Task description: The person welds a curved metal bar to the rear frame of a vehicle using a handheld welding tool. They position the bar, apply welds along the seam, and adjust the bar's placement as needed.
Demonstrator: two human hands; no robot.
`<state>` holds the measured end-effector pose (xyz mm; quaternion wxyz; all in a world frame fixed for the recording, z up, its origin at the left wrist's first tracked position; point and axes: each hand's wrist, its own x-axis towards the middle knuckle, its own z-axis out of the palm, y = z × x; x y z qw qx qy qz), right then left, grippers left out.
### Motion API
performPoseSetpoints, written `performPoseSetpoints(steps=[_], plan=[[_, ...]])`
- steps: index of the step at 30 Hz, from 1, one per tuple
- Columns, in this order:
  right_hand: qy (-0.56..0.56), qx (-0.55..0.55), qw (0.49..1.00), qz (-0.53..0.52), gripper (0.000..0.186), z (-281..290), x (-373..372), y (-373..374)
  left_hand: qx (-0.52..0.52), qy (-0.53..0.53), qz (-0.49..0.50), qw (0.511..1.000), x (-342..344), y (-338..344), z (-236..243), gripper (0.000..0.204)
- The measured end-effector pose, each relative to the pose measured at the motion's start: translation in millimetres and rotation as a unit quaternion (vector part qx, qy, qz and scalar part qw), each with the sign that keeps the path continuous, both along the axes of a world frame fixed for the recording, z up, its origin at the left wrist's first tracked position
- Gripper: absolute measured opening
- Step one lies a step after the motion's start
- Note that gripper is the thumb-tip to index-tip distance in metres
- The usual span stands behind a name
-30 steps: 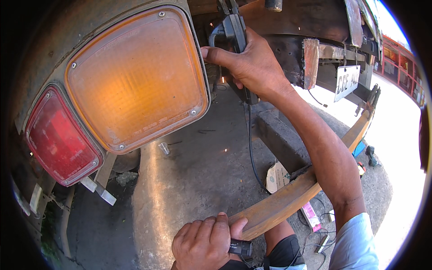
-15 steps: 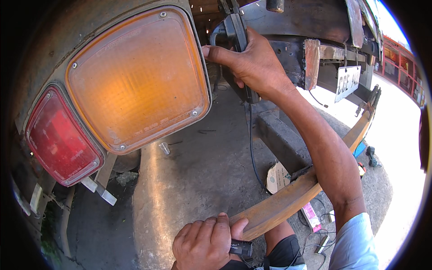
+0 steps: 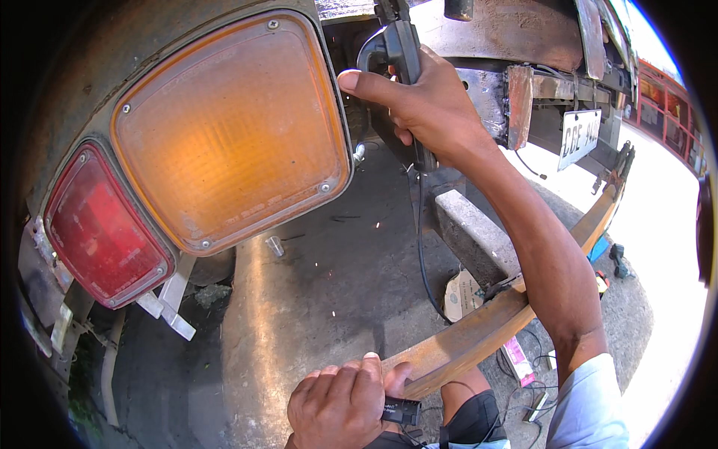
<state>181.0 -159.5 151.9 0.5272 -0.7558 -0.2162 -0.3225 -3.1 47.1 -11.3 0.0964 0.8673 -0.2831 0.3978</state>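
My right hand (image 3: 437, 105) is wrapped around a black welding electrode holder (image 3: 404, 52) with a curved lever, upright beside the large amber lamp (image 3: 232, 135). My thumb points toward the lamp's edge. A black cable (image 3: 421, 258) hangs from the holder's lower end. Its upper tip leaves the picture at the top. Low in the middle, my left hand (image 3: 336, 404) closes over the near end of a rusty steel bar (image 3: 464, 340). Under that thumb is a black cylinder (image 3: 402, 410) with a wire; whether the hand grips it too, I cannot tell.
A red lamp (image 3: 105, 224) sits left of the amber one. A thick steel beam (image 3: 479, 232) meets the bar, and a white plate (image 3: 580, 138) hangs at right. Torn cardboard (image 3: 462, 295), a pink box (image 3: 517, 359) and loose wires lie on the concrete. Small sparks fall mid-view.
Bright light now falls on the metal at the top, the steel beam and the lamp brackets. Sparks have appeared in the air. Both hands keep nearly the same places.
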Motion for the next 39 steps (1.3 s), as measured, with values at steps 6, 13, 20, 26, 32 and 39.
performPoseSetpoints(steps=[6,13,20,26,32,39], plan=[[-0.058,0.047,0.996,-0.055,0.064,-8,-7,-3,-0.007,0.003,0.003,1.000,-1,-3,2,0.026],[-0.095,0.016,0.994,-0.053,0.066,-9,9,-1,-0.009,-0.003,0.003,1.000,-1,-3,3,0.027],[-0.076,0.013,0.996,-0.045,0.065,-8,9,4,-0.001,-0.001,0.006,1.000,-1,-2,1,0.027],[-0.026,0.011,0.999,-0.031,0.070,-2,5,4,-0.001,0.002,0.003,1.000,-1,-1,1,0.028],[-0.049,0.007,0.998,-0.041,0.075,0,22,10,-0.001,-0.006,-0.001,1.000,0,-1,0,0.028],[-0.074,-0.014,0.996,-0.054,0.077,-2,33,8,-0.001,-0.001,0.004,1.000,0,-1,0,0.028]])
